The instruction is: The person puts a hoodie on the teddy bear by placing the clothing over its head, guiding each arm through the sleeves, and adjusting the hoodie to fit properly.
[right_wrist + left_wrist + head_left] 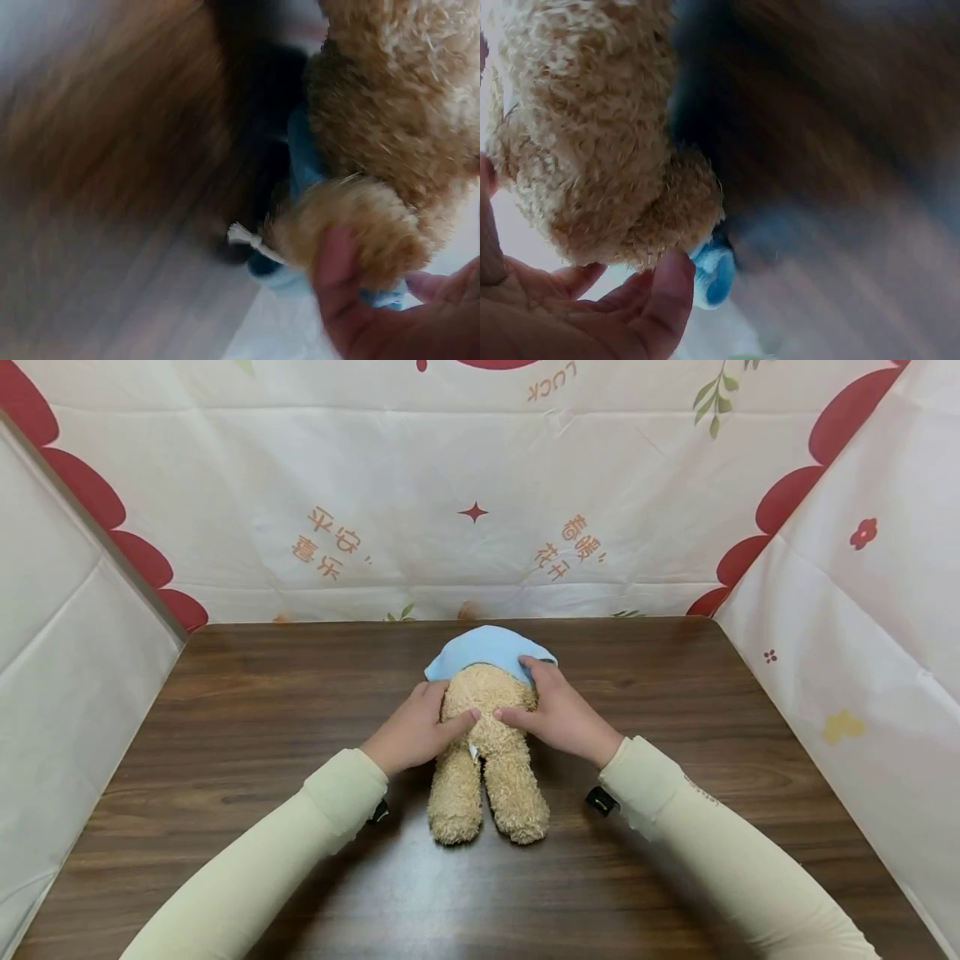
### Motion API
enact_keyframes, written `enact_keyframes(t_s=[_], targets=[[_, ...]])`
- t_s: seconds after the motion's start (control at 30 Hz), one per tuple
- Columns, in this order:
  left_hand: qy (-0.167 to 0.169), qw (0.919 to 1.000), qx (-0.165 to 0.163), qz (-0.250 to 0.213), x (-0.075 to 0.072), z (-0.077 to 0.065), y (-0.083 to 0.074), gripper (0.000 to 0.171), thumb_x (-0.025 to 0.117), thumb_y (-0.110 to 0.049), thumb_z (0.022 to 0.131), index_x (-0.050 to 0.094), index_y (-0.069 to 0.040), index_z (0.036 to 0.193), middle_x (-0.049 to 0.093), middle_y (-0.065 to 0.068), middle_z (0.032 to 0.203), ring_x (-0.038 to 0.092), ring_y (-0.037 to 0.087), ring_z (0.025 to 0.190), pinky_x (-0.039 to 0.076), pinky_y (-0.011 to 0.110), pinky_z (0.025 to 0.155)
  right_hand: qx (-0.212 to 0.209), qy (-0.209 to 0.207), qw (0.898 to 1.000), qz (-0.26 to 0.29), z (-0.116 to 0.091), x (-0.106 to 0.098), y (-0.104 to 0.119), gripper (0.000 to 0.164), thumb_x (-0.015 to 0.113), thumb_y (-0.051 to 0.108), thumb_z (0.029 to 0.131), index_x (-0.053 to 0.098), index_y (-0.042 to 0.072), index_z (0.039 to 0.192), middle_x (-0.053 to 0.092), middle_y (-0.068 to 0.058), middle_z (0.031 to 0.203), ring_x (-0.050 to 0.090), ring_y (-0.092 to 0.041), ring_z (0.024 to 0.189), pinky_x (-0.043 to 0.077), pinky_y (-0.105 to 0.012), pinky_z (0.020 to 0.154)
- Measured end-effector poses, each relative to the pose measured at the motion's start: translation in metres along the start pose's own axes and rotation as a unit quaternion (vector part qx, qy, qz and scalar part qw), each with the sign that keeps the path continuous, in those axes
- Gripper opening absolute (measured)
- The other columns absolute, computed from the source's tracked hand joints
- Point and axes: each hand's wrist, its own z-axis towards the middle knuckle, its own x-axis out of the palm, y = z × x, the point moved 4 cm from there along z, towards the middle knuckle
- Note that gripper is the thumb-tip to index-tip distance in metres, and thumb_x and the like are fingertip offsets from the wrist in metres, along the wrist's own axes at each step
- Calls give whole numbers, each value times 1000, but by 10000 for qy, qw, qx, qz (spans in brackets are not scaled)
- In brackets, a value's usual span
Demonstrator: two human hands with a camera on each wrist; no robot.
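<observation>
A tan, curly-furred plush toy [486, 689] lies on the table, its two legs pointing toward me. Light-blue cloth [487, 646] covers its far end, and its head is hidden. My left hand [418, 728] holds the toy's left side, thumb across the body. On the opposite side my right hand [564, 717] grips it, thumb also on the fur and index finger against the blue cloth. In the left wrist view, a rolled blue edge [715, 277] shows beyond the fingertips. The right wrist view shows a white cord end [251, 240] by the cloth.
Dark wood-grain table [300, 693] lies under the toy. White printed cloth [472, 468] with red scallops rises behind, and more white cloth panels [862, 610] stand at both sides. A small white tag [473, 752] sits between the toy's legs.
</observation>
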Motion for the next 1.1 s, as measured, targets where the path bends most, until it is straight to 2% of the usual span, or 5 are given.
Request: enact_keyframes(t_s=[0.17,0.33,0.7,0.87,1.1], targets=[[-256,9897,162,1396,10,2,-8,88,59,-62,91,32,-6,153,37,25,147,40,41,133,40,55,103,-241,-359,9908,-1284,-8,-2,-2,100,69,61,84,26,3,155,31,-26,147,43,-42,129,41,-54,102],[-298,9689,480,2409,25,5,-16,100,64,-64,86,22,-9,158,20,29,157,24,47,142,35,61,105,-763,-1063,9616,-2411,-15,-4,1,96,76,56,81,39,0,149,39,-30,135,47,-44,113,47,-56,88],[178,9539,1233,2729,14,15,-21,82,51,-61,96,35,-4,153,10,21,163,11,44,147,32,58,109,-1614,-454,9623,-2141,-9,8,12,80,68,25,89,29,2,154,22,-30,155,31,-46,139,36,-57,106],[134,9427,1319,3061,8,18,-22,60,54,-46,100,46,-8,146,17,20,162,18,43,146,34,59,107,-1663,-386,9574,-2330,-8,14,13,85,69,28,88,24,3,156,22,-28,156,29,-44,141,38,-58,104],[-263,9252,1231,3580,16,19,-29,76,64,-52,92,37,-12,150,15,26,159,11,47,146,22,65,111,-1344,-348,9426,-3037,-6,17,8,97,72,41,83,20,9,159,11,-26,160,14,-42,147,30,-65,106]])
